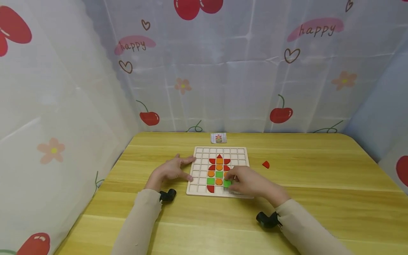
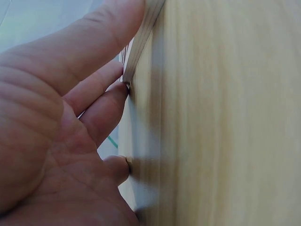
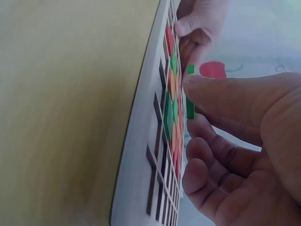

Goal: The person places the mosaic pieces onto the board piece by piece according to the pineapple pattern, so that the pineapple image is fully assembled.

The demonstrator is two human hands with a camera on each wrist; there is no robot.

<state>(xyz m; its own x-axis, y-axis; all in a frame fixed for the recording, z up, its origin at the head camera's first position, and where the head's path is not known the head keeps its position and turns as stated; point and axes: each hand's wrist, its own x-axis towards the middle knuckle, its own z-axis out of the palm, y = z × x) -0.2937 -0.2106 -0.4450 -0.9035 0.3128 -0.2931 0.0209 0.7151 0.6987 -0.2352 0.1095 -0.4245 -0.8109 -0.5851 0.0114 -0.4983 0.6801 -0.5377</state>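
A wooden grid board (image 1: 197, 188) lies on the table, bearing a pattern of flat red, orange and green tiles. Between thumb and fingertips, my right hand (image 1: 245, 181) pinches a green tile (image 3: 190, 109) just above the lower right of the pattern. Its thumb covers the tile's middle in the right wrist view. On the board, a green square (image 1: 219, 174) sits beside an orange circle (image 1: 211, 174), and a red tile (image 1: 210, 189) lies lowest on the left. My left hand (image 1: 172, 169) rests at the board's left edge, thumb and fingers spread and touching it.
A loose red quarter-circle tile (image 1: 266, 164) lies on the table right of the board. Behind the board is a small pattern card (image 1: 218, 138). The wooden table (image 1: 306, 170) meets a printed curtain (image 1: 232, 88) at its back and left.
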